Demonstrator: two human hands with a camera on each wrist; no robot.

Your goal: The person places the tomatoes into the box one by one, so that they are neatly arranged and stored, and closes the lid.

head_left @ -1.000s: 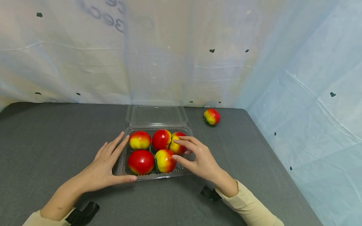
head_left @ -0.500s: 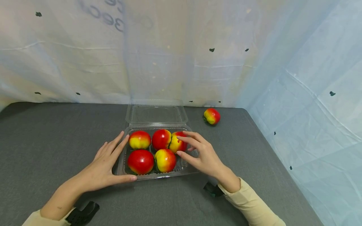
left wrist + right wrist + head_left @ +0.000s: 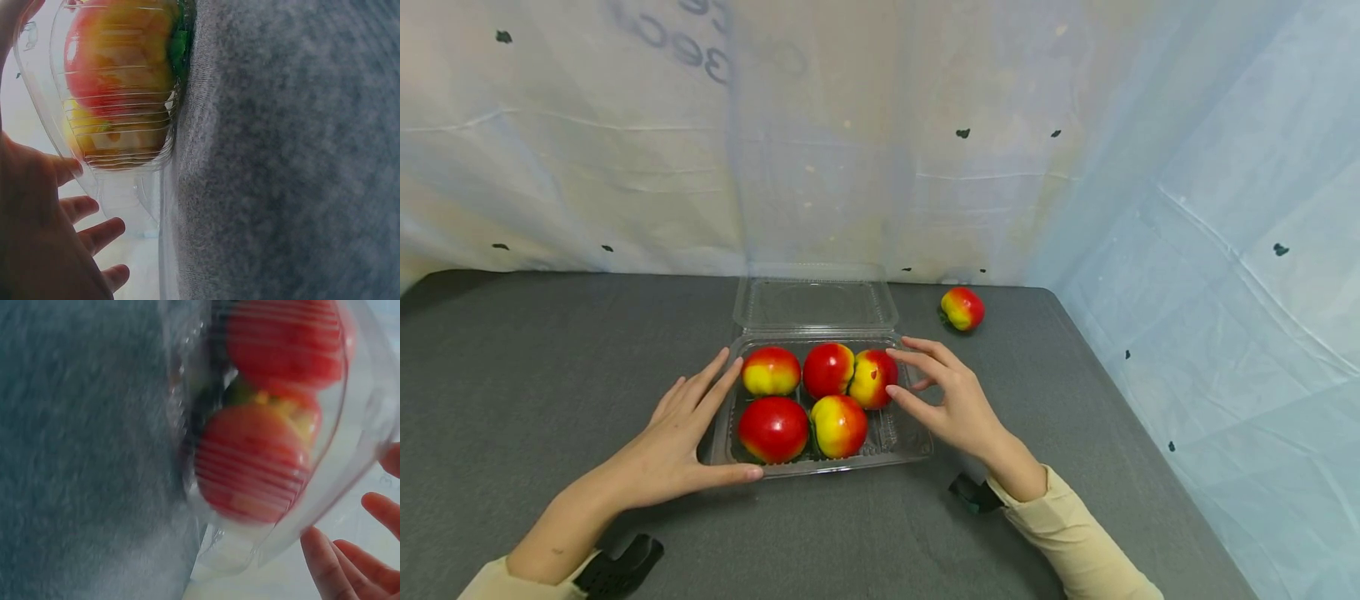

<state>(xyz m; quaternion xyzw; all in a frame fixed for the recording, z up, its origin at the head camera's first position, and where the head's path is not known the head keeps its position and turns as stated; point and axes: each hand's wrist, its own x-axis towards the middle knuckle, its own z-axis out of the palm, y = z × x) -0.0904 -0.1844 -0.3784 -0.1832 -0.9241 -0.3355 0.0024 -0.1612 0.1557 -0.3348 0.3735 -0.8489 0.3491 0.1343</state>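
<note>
A clear plastic clamshell box (image 3: 912, 443) lies with its lid (image 3: 816, 304) folded back. Several round red-and-yellow fruits sit inside; one (image 3: 772, 430) is at the front left and another (image 3: 874, 379) at the back right. My left hand (image 3: 673, 450) spreads along the box's left side, thumb by the front rim and fingertips by the left rim. Over the right side is my right hand (image 3: 957, 404), its fingers slightly bent near the back-right fruit and holding nothing. From the left wrist view, a green leafy part (image 3: 179, 53) shows under a fruit.
Another red-and-yellow fruit (image 3: 962, 309) lies on the grey cloth-covered table (image 3: 1037, 367), right of the lid. Whitish sheeting (image 3: 820, 167) stands behind the table and bluish sheeting (image 3: 1247, 275) along its right.
My right hand has drawn back to the right, off the fruits and toward the box's right rim, uncovering the back-right fruit. The left hand and box stay put.
</note>
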